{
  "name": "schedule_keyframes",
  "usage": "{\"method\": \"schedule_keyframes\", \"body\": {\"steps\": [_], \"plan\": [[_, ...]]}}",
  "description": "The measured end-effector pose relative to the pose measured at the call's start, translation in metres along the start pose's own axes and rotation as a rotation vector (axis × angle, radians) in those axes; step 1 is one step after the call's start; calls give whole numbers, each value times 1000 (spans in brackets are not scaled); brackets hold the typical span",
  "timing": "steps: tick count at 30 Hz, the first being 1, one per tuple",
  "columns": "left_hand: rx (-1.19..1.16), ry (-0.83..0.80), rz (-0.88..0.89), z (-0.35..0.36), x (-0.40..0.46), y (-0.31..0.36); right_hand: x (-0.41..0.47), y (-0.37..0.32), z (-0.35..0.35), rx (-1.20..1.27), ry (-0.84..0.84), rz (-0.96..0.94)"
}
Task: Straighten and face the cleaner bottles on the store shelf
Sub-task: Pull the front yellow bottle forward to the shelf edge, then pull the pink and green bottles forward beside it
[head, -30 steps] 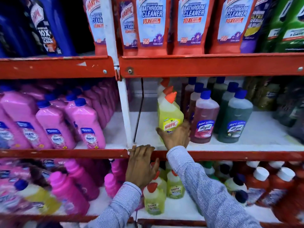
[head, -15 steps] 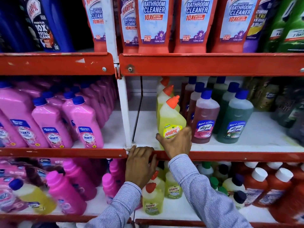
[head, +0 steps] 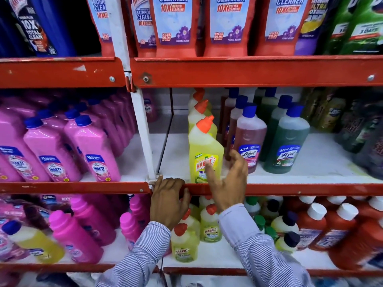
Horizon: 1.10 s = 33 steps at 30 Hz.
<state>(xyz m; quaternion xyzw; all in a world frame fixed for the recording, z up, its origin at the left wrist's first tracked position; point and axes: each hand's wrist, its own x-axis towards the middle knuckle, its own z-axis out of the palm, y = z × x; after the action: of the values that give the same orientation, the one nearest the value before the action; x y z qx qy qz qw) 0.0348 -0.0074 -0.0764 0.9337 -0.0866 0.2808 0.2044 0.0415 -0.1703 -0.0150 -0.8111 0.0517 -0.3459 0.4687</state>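
Note:
A yellow Harpic bottle (head: 204, 150) with an orange nozzle cap stands upright at the front edge of the middle shelf, label facing out, with two more like it in a row behind. My right hand (head: 228, 181) is just in front of and to the right of it, fingers spread, thumb over the label and the other fingers off the bottle. My left hand (head: 167, 198) rests curled over the red shelf rail (head: 290, 188) below and left of the bottle. Pink-brown Lizol bottle (head: 248, 139) and green Lizol bottle (head: 287, 141) stand to the right.
Pink Shakti bottles (head: 97, 150) fill the left bay beyond the white upright post (head: 143, 133). Red bathroom cleaner pouches (head: 174, 23) hang on the shelf above. Small Harpic bottles (head: 184, 243) and red bottles (head: 339, 226) sit on the shelf below.
My right hand has let go of the front yellow Harpic bottle and opened, drawing slightly right. The bottle now stands at the shelf edge with its label forward. The left hand stays on the rail.

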Motion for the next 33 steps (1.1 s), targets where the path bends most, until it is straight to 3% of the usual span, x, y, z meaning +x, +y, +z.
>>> {"method": "schedule_keyframes", "body": {"steps": [4, 12, 33], "plan": [[-61, 37, 9, 5, 1, 5, 24, 34, -20, -73, 201, 4], [-49, 57, -18, 4, 3, 11, 64, 50, -16, -247, -5, 239], [-24, 50, -83, 1, 3, 19, 37, 58, -47, -312, -60, 194]]}}
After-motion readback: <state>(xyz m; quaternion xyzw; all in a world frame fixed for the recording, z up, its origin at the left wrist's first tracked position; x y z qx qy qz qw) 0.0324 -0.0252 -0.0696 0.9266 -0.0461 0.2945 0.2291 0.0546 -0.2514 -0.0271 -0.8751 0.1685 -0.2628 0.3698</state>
